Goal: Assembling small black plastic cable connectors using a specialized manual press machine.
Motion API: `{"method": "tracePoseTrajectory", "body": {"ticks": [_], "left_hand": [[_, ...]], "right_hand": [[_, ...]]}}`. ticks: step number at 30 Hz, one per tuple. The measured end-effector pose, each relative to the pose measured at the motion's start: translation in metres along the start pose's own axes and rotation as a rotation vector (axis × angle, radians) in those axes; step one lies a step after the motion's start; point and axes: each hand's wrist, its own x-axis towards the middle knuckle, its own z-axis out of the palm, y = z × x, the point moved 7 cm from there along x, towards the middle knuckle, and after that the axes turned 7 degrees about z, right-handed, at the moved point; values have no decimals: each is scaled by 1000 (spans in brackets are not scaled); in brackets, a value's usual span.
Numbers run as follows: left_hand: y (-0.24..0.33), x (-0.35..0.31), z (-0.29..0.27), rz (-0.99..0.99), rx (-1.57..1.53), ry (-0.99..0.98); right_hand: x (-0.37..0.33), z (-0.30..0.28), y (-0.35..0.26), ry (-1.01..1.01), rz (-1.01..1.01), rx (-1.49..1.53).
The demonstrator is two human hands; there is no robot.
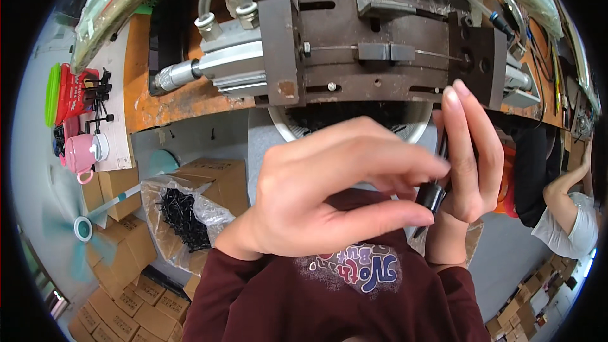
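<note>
My left hand (316, 183) reaches across in front of my chest, its thumb and fingertips closed on a black rod-like part with a shiny cylindrical section (431, 197). Against the same part rests my right hand (472, 158), index and middle fingers pointing up; the inner side of its grip is partly hidden. Just beyond the hands is a brown metal fixture (280, 50), where two small grey blocks (382, 52) meet on a thin rod. A silver pneumatic cylinder (237, 63) sits at its left end. Below the fixture, a white basin (278, 128) with dark pieces shows behind my left hand.
The fixture stands on an orange-brown wooden bench (168, 109). At lower left are an open bag of black parts (183, 215), cardboard boxes (123, 316) and a blurred fan (83, 228). A pink cup (80, 152) stands far left. Another person (570, 221) is at the right.
</note>
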Motion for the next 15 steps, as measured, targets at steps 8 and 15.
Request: {"method": "tracePoseTrajectory", "body": {"ticks": [8, 15], "left_hand": [[15, -4, -20, 246, 466, 41], [-13, -6, 7, 301, 879, -66]], "right_hand": [[7, -9, 33, 88, 315, 300], [-9, -8, 53, 6, 654, 862]]}}
